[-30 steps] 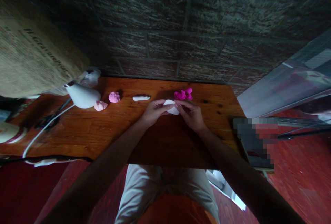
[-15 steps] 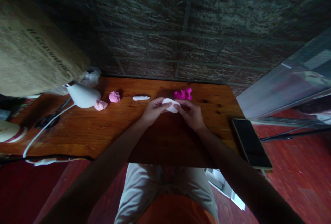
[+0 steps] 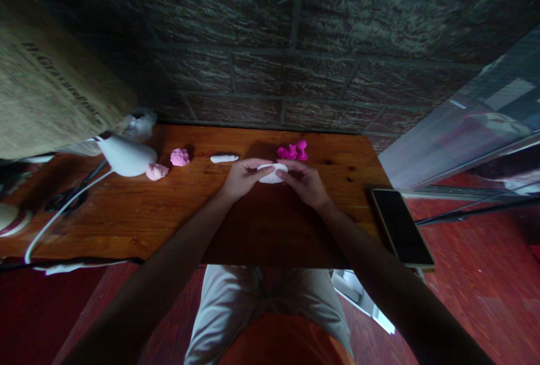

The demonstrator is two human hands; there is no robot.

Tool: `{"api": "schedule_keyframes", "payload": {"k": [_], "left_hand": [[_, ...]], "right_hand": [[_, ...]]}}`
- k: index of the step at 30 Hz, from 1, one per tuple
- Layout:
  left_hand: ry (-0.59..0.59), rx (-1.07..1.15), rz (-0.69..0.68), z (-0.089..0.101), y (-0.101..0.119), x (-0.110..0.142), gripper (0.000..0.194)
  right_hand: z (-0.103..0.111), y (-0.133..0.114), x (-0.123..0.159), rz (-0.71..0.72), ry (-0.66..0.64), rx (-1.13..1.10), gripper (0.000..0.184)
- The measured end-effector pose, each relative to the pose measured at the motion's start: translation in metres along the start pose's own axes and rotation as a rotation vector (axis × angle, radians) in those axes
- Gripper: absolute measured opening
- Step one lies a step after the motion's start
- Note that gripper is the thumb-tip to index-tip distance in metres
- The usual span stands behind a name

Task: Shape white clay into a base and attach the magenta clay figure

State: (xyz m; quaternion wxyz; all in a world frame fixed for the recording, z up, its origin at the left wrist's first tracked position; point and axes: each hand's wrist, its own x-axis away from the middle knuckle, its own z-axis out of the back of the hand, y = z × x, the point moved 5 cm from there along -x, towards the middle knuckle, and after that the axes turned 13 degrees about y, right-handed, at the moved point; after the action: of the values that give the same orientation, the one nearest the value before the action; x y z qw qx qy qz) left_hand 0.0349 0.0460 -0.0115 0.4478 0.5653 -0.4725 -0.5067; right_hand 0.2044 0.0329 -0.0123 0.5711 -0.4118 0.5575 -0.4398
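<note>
A white lump of clay [image 3: 272,174] is held between both hands just above the wooden table [image 3: 177,213]. My left hand [image 3: 240,178] pinches its left side with thumb on top. My right hand [image 3: 304,183] grips its right side, fingers curled over it. Just behind the hands lies a bright magenta clay piece [image 3: 292,151]. A white clay roll [image 3: 224,158] lies to the left of my left hand.
Two pale pink clay lumps [image 3: 179,157] [image 3: 156,171] sit at the left beside a white lamp head [image 3: 125,155] with its cord. A dark phone [image 3: 400,226] lies at the table's right edge. A brick wall stands behind, a printed sack [image 3: 50,100] at far left.
The white clay looks flatter and lower between my fingers than a second ago. The view has shifted slightly; both hands stay in the same spot.
</note>
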Motion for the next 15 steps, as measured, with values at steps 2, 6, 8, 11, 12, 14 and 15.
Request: {"api": "schedule_keyframes", "payload": {"k": [2,6,8,11,12,14,15], "left_hand": [[0.001,-0.010,-0.003,0.0015,0.0007,0.0003,0.032],[-0.027,-0.044,-0.025,0.0014,0.0054,0.0013,0.028],[-0.043,-0.055,-0.036,0.0007,0.0078,0.0013,0.029],[-0.067,-0.065,-0.035,0.0004,0.0082,0.0015,0.038],[-0.073,-0.070,-0.037,0.0007,0.0077,0.0017,0.038],[-0.084,-0.080,-0.047,0.0011,0.0063,0.0021,0.033],[-0.083,-0.082,-0.053,0.0014,0.0056,0.0023,0.029]], "right_hand": [[-0.0004,0.0004,-0.0002,-0.009,-0.025,-0.010,0.039],[0.0006,0.0000,-0.0013,-0.009,-0.039,-0.013,0.037],[0.0018,-0.0007,-0.0016,-0.013,-0.028,-0.021,0.040],[0.0025,-0.0022,-0.0007,-0.013,-0.028,-0.025,0.037],[0.0020,-0.0025,-0.0001,-0.013,-0.039,-0.025,0.035],[0.0008,-0.0020,0.0011,-0.016,-0.061,-0.024,0.031],[0.0005,-0.0013,0.0013,-0.021,-0.063,-0.022,0.031]]}}
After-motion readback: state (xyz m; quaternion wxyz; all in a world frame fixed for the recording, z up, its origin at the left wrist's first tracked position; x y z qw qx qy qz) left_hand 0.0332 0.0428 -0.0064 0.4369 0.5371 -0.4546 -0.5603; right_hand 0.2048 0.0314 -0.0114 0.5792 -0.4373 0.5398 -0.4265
